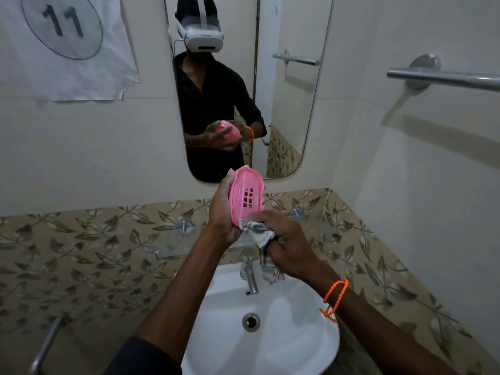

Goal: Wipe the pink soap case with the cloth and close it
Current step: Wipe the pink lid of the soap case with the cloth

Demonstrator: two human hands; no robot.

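— Where's the pink soap case?
— Centre of the frame, above the white sink, gripped upright in the left hand, fingers wrapped around its edge.
— And the right hand?
— Fingers bunched around the grey cloth, pressed to the case's lower end.

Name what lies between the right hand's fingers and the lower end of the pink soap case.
In the head view, a bunched grey cloth lies between the right hand and the pink soap case, pressed against its lower end.
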